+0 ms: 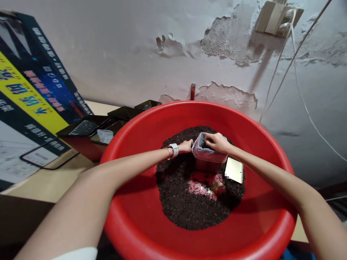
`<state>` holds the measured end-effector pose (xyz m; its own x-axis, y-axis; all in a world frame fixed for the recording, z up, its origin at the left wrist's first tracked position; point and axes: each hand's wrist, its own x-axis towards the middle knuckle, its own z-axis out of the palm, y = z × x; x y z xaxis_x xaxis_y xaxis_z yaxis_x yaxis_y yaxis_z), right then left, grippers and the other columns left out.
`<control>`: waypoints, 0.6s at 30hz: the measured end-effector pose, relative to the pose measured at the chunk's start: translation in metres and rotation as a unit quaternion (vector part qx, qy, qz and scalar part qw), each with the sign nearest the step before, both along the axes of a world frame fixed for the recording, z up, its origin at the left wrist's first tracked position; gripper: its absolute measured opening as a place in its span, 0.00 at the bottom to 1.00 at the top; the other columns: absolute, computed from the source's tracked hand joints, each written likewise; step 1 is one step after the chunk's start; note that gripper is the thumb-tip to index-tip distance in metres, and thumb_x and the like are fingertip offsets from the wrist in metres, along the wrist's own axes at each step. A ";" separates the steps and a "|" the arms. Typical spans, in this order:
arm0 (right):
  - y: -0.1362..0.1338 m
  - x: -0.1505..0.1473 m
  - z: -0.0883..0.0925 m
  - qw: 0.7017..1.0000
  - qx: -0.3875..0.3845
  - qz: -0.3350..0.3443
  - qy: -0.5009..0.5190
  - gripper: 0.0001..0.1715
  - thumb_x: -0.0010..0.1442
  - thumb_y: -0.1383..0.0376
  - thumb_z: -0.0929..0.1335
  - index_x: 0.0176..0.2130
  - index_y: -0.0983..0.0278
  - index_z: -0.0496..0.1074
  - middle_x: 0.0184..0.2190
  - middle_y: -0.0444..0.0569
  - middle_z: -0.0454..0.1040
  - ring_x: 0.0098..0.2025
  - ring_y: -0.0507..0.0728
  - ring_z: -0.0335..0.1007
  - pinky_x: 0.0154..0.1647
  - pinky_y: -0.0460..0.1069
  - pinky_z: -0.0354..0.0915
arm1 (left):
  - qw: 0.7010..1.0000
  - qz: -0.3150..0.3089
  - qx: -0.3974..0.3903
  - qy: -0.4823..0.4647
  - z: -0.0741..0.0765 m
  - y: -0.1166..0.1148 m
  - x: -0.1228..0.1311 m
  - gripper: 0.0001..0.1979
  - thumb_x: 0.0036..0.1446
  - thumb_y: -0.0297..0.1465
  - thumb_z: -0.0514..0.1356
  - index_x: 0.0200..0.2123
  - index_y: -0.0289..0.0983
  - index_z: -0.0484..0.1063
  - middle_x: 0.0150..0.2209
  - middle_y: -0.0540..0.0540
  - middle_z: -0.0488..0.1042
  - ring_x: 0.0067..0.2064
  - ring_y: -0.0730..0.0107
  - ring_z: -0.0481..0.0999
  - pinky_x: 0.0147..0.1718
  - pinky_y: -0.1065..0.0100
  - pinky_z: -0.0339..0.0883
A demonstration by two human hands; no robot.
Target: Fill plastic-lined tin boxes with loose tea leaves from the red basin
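A big red basin (130, 202) holds a heap of dark loose material (187, 202), like dry tea leaves. In the heap stands a small red box lined with a clear plastic bag (207, 154). My left hand (185, 146) rests against the box's left side, fingers curled on the bag's edge. My right hand (218, 142) lies over the box's top rim, fingers closed on the bag there. A flat pale card (234, 169) leans in the heap just right of the box.
Several dark open boxes (89, 131) stand in a row left of the basin on a tan table (46, 180). A large printed carton (29, 94) leans at far left. Behind is a peeling wall (230, 50) with a socket (276, 16) and hanging white cables (300, 97).
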<state>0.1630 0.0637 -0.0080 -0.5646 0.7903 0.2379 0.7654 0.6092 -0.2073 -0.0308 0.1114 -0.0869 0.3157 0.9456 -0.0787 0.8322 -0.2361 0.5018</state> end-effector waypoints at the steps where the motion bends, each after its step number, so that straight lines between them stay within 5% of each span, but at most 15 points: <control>1: -0.001 0.001 0.000 0.999 0.012 -0.017 0.038 0.10 0.60 0.64 0.62 0.33 0.65 0.71 0.27 0.47 0.73 0.27 0.50 0.63 0.31 0.45 0.54 | 1.000 0.017 0.014 -0.011 0.008 0.004 0.000 0.18 0.49 0.37 0.61 0.42 0.38 0.64 0.39 0.42 0.72 0.39 0.58 0.74 0.39 0.61 0.68; 5: -0.004 0.005 -0.002 0.964 0.045 -0.083 0.248 0.11 0.57 0.61 0.61 0.29 0.65 0.68 0.23 0.45 0.70 0.24 0.50 0.63 0.30 0.45 0.56 | 0.987 0.082 0.123 -0.065 0.047 0.016 -0.003 0.18 0.54 0.32 0.56 0.48 0.38 0.59 0.46 0.40 0.66 0.46 0.60 0.70 0.46 0.60 0.65; 8: -0.004 0.005 -0.002 0.933 0.034 -0.101 0.343 0.11 0.55 0.60 0.61 0.25 0.64 0.65 0.20 0.44 0.68 0.23 0.50 0.62 0.29 0.45 0.57 | 0.950 0.080 0.233 -0.194 0.070 0.013 -0.003 0.16 0.53 0.29 0.56 0.46 0.38 0.58 0.45 0.43 0.65 0.48 0.63 0.68 0.50 0.60 0.63; 12: -0.004 0.004 0.000 0.910 0.026 -0.116 0.396 0.11 0.52 0.60 0.62 0.24 0.64 0.66 0.19 0.43 0.67 0.23 0.51 0.61 0.29 0.46 0.58 | 0.908 -0.025 0.275 -0.315 0.088 -0.011 0.007 0.15 0.56 0.33 0.55 0.46 0.38 0.58 0.44 0.45 0.67 0.46 0.67 0.69 0.50 0.63 0.63; 18: -0.004 0.003 0.001 0.888 0.014 -0.136 0.439 0.11 0.51 0.59 0.62 0.23 0.63 0.65 0.19 0.42 0.66 0.23 0.50 0.59 0.29 0.46 0.57 | 0.926 -0.178 0.219 -0.253 0.094 -0.037 0.018 0.15 0.62 0.37 0.50 0.48 0.37 0.65 0.48 0.43 0.71 0.51 0.65 0.70 0.54 0.63 0.61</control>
